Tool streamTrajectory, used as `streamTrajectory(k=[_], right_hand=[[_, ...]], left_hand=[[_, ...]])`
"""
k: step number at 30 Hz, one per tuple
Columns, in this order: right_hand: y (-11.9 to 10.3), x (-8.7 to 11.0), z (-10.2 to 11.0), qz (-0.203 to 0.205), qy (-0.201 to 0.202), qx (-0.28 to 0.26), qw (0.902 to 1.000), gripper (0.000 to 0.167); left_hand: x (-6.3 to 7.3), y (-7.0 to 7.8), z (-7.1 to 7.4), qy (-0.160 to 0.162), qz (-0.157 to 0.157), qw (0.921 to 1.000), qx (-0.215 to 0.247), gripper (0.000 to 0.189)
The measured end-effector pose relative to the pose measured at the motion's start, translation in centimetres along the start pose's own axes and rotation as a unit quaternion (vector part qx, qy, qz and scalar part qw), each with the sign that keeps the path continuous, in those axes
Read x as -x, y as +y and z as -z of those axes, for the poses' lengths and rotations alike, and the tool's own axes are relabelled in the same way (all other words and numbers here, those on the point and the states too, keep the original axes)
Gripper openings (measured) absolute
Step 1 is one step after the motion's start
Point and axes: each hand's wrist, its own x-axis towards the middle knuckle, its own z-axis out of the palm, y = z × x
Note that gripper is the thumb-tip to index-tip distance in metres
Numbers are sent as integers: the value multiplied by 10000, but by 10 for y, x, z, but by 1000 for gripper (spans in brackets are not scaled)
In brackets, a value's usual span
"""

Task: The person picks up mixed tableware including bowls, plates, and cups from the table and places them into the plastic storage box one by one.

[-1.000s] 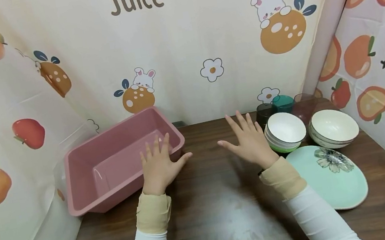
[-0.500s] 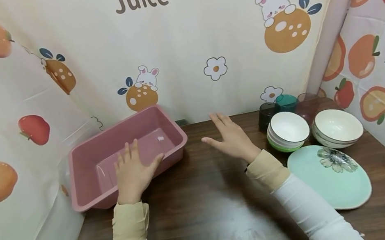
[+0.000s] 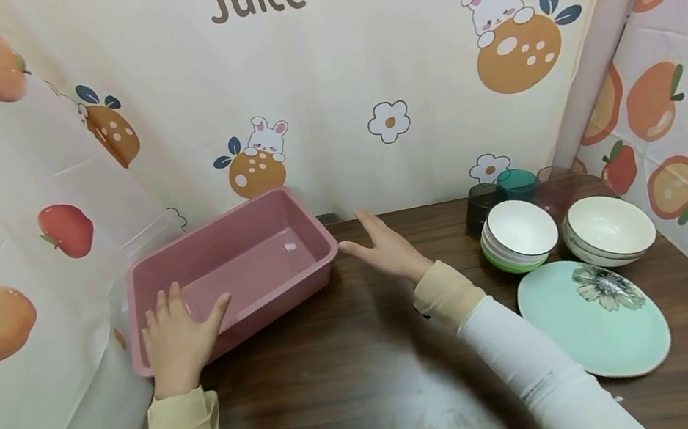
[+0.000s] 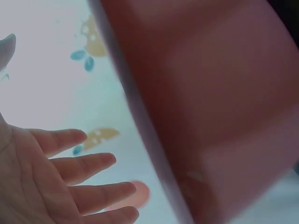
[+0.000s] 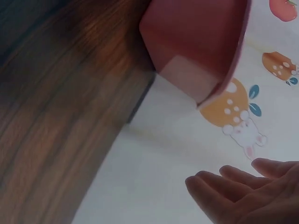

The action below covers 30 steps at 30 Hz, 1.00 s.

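A pink rectangular basin (image 3: 251,265) stands at the back left of the wooden table, with nothing visible inside. My left hand (image 3: 178,343), fingers spread, is over the basin's near left side in the head view; in the left wrist view the palm and straight fingers (image 4: 84,168) are apart from its rim. Near the basin's right corner is my right hand (image 3: 387,246), its fingers extended and thumb toward the rim. In the right wrist view a gap shows between that hand (image 5: 252,191) and the basin (image 5: 196,42). Neither hand holds anything.
On the right stand a stack of white bowls (image 3: 520,232), a pair of cream bowls (image 3: 609,227) and a pale green plate (image 3: 593,318) with a flower print. Behind them are dark, teal (image 3: 516,183) and reddish cups. Printed cloth walls surround the table (image 3: 344,392).
Both hands have moved left, the left one toward the basin's left end and the right one toward its right corner. The view has shifted slightly. The basin and dishes stay put.
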Motion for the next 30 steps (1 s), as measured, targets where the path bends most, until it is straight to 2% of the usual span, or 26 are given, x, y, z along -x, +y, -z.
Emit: streamTrajectory(k=[4, 8, 15, 20, 26, 30], right_hand=[[-3, -9, -9, -46, -90, -150, 9998, 83], [-5, -17, -17, -136, -152, -192, 9996, 82], [-7, -27, -28, -327, -166, -95, 9993, 84], [-8, -33, -34, -448, -114, -45, 9989, 78], [-8, -42, -42, -501, -51, 135, 9986, 68], [-7, -47, -47, -534, -48, -107, 9985, 62]], left_hand=[[0, -20, 3, 325, 175, 9993, 10, 104], [0, -40, 2, 604, 340, 9975, 148, 93], [-3, -67, -5, 483, 949, 9925, 606, 72], [-3, -79, -7, 581, 1275, 9858, 930, 61], [-5, -88, -6, 506, 1399, 9811, 1241, 49], [-6, -91, -7, 475, 1478, 9792, 1309, 46]])
